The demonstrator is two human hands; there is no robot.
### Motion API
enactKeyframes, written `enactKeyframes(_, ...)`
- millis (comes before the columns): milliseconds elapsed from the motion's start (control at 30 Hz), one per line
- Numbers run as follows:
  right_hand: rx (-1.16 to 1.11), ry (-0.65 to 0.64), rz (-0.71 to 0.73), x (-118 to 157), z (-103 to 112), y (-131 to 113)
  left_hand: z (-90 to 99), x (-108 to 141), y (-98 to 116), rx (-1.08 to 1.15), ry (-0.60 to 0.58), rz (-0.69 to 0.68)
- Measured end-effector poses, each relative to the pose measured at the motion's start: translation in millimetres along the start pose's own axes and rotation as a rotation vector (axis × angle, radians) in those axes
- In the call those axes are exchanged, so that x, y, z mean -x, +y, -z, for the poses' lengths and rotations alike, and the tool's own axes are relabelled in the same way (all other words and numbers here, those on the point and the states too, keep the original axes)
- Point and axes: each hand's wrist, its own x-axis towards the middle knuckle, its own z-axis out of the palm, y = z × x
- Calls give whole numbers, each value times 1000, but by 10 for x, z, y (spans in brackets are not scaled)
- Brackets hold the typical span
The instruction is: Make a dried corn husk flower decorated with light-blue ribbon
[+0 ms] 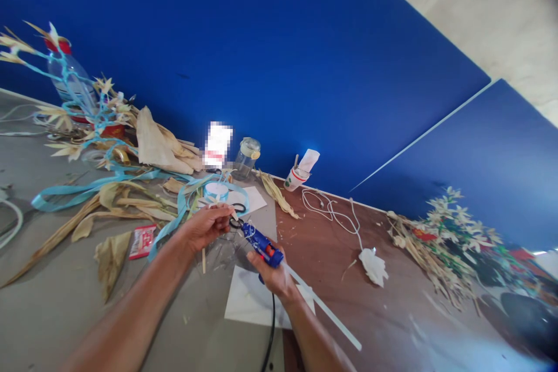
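Observation:
My right hand (275, 272) is wrapped round a blue glue gun (260, 242), whose nozzle points up and left. A long translucent glue stick (333, 317) runs out of its back, and a black cord (271, 331) hangs below. Close to the nozzle, my left hand (211, 225) pinches a small pale piece (233, 213), perhaps husk; its exact kind is too small to tell. Black-handled scissors (238, 223) lie just behind the fingertips, partly hidden. Beyond them is a spool of light blue ribbon (215, 190).
Dried corn husks (159, 142) and loose blue ribbon (82, 193) spread over the left side, near a blue-stemmed husk flower branch (65, 72). At the back stand a glass jar (247, 158) and a paper cup (296, 178). White paper (248, 302) lies below my hands; a white cable (335, 212) lies right.

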Motion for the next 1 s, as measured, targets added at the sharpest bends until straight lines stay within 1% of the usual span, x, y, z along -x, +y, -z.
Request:
enactKeyframes(100,64,8,2,-20,12,28,9,6,11,40,-44,11)
enactKeyframes(167,130,37,15,-35,15,48,6,10,19,41,-46,10)
enactKeyframes(333,408,160,94,-77,-9,96,-25,23,32,8,-1,5)
enactKeyframes(433,595,200,127,-106,-17,121,-27,10,18,-31,38,-20)
enactKeyframes(533,780,174,76,-133,4,154,-10,-16,-10,-69,44,-62)
enactKeyframes(633,880,90,-31,-152,69,187,-7,-25,-28,-113,37,-85)
enactKeyframes(733,832,5,-50,-170,178,180,-43,2,-23,-145,54,-94)
enactKeyframes(767,780,11,-31,-179,218,163,-63,15,-17,-150,66,-96)
enactKeyframes(800,707,56,-14,-191,254,137,-84,30,-12,-152,75,-95)
enactKeyframes(867,477,159,34,-221,305,65,-122,54,-2,-168,86,-99)
enactKeyframes(900,340,177,39,-241,315,20,-136,61,0,-188,88,-100)
enactKeyframes(967,114,142,0,-294,301,-77,-149,66,-5,-244,86,-101)
enactKeyframes(1000,43,107,-25,-328,279,-128,-147,63,-11,-272,81,-104)
